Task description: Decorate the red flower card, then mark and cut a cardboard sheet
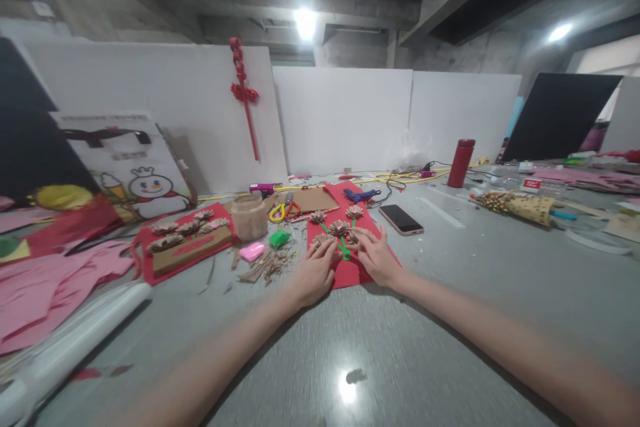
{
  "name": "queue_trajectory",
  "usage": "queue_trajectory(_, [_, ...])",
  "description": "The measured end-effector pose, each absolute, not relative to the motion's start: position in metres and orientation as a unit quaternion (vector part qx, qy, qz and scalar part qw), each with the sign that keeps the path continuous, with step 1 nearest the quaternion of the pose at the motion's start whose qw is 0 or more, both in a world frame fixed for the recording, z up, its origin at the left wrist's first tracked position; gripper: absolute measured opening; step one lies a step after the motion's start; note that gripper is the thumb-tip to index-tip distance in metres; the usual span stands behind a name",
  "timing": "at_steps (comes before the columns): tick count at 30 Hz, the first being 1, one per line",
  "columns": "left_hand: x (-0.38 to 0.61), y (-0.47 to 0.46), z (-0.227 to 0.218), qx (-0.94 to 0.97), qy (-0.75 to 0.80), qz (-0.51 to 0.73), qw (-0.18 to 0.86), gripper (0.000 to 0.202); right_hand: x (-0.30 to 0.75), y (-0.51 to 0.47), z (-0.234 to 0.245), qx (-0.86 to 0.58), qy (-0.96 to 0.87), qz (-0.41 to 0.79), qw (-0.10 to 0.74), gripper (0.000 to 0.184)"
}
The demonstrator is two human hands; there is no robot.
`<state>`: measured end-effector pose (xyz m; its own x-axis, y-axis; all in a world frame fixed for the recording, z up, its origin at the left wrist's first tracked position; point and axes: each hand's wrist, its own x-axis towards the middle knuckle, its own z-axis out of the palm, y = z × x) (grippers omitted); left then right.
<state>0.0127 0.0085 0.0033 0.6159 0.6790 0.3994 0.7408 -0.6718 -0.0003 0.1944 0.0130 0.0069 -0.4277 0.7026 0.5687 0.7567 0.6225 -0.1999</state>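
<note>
A red card (349, 271) lies on the grey table in front of me, with brown paper flowers (339, 227) and green stems (344, 250) on it. My left hand (314, 271) rests flat on the card's left side, its fingers stretched toward a small brown flower (320, 239) at their tips. On the card's right side lies my right hand (376, 255), fingers spread and pressing down beside the green stem. Neither hand holds anything.
A phone (401, 219) lies just right of the card. Left of it are a green block (279, 238), a pink block (252, 251), brown scraps (265, 269), a jar (249, 216), scissors (284, 211) and another red flower card (187, 243). A red flask (461, 163) stands behind.
</note>
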Motion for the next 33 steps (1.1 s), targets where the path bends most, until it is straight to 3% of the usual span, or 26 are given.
queue_trajectory(10, [0.0143, 0.0050, 0.0087, -0.907, -0.384, -0.156, 0.077, 0.040, 0.1956, 0.0155, 0.0063, -0.443, -0.826, -0.020, 0.347, 0.012])
queue_trajectory(33, [0.0134, 0.0067, 0.0078, -0.928, -0.347, -0.103, 0.085, 0.048, 0.1946, 0.0160, 0.0056, -0.458, -0.812, -0.020, 0.360, 0.018])
